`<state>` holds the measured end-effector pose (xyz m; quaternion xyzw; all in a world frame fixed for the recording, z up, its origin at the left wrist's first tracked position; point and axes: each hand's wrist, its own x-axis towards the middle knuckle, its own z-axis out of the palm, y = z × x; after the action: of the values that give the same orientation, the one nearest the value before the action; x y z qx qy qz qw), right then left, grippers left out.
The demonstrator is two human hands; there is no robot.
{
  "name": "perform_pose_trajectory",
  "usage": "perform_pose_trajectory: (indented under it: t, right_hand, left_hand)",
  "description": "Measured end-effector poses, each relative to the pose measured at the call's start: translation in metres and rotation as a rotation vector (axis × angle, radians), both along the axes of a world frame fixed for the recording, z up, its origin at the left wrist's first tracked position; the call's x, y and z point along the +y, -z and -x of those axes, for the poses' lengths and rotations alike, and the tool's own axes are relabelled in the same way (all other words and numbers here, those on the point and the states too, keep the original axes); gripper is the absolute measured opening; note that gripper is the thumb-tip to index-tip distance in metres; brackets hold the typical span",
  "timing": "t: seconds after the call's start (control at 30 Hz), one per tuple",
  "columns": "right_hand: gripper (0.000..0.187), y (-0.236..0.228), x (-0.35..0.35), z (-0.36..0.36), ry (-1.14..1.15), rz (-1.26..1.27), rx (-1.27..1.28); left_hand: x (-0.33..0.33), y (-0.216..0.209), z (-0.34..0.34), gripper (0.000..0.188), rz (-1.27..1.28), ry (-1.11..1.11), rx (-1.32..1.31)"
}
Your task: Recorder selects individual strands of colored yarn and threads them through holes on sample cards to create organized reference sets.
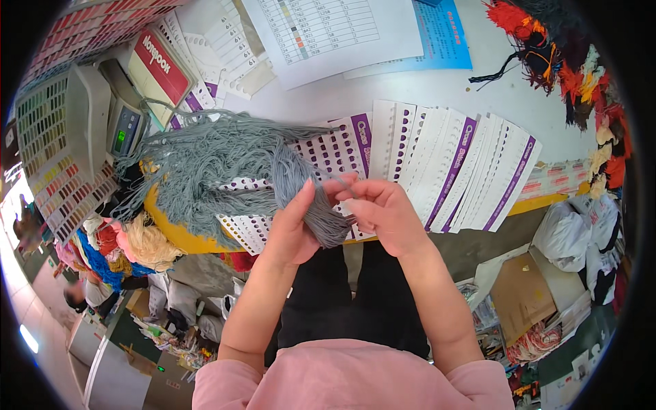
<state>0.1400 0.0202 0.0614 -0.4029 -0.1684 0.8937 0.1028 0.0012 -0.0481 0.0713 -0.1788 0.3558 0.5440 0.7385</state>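
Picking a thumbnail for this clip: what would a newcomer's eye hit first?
First, the big tangle of grey-green thread left of center on the table, with a smoother greyish bundle in the left hand and the right hand close beside it. Next, the fanned white punched cards with purple bands, right of the hands. Then the vivid red, orange and black threads at upper right.
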Motion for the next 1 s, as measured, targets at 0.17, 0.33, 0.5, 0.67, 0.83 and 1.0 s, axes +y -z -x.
perform_pose_trajectory:
  t: [0.17, 0.33, 0.5, 0.67, 0.83, 1.0]
  right_hand:
    - [0.013, -0.010, -0.001, 0.019, 0.095, 0.034, -0.081]
    - [0.011, -0.010, 0.001, 0.022, 0.143, 0.060, -0.132]
    - [0.010, -0.008, 0.003, 0.013, 0.212, 0.141, -0.112]
    - [0.006, -0.001, 0.004, 0.003, 0.256, 0.228, 0.112]
    - [0.006, 0.003, 0.002, -0.008, 0.321, 0.127, 0.063]
    - [0.022, 0.007, 0.062, -0.098, 0.666, 0.071, 0.543]
  left_hand:
    - [0.000, -0.005, -0.003, 0.045, -0.038, 0.148, 0.179]
    - [-0.004, -0.001, -0.001, 0.048, -0.202, 0.377, 0.591]
    - [-0.001, -0.003, 0.000, 0.048, -0.142, 0.145, 0.248]
    - [0.008, -0.005, -0.001, 0.049, -0.177, 0.093, 0.143]
    - [0.004, 0.007, 0.005, 0.028, -0.156, 0.194, 0.389]
    - [-0.053, 0.032, 0.094, 0.011, -0.110, -0.818, 0.046]
